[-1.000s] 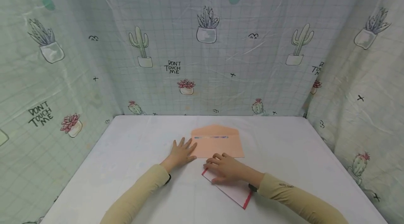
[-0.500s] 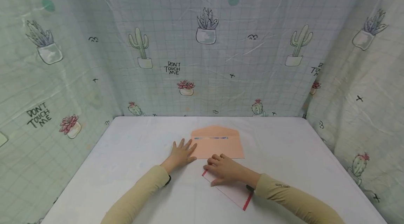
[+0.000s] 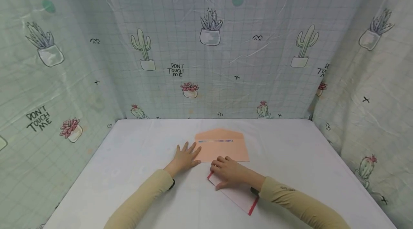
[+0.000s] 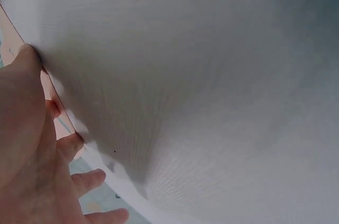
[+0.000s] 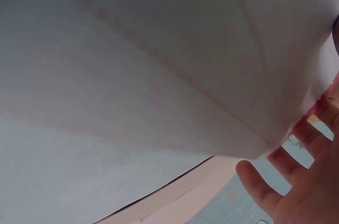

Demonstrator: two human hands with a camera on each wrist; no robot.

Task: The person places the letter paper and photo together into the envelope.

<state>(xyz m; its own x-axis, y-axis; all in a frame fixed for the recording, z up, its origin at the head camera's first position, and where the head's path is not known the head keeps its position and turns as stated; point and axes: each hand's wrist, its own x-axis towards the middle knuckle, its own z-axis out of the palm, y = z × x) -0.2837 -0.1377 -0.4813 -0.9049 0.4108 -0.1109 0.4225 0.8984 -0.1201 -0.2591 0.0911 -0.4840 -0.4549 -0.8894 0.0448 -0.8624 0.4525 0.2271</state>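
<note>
A peach-orange envelope (image 3: 222, 152) lies on the table with its flap spread toward the back; a thin bluish strip shows along its opening. My left hand (image 3: 183, 158) rests with spread fingers at the envelope's left edge, thumb by its lower left corner. In the left wrist view, the left hand (image 4: 32, 139) touches that edge. Nearer me, a white card (image 3: 240, 197) with red ends lies slanted. My right hand (image 3: 230, 173) holds it from above, thumb at one long side and bent fingers (image 5: 288, 167) at the far side. The palm hides the card's middle.
The white table (image 3: 145, 139) runs back to a hanging cloth (image 3: 167, 17) printed with potted cacti. More of this cloth closes off the left and right sides.
The right hand and card shift very slightly in the view. The left hand and the envelope stay practically where they were.
</note>
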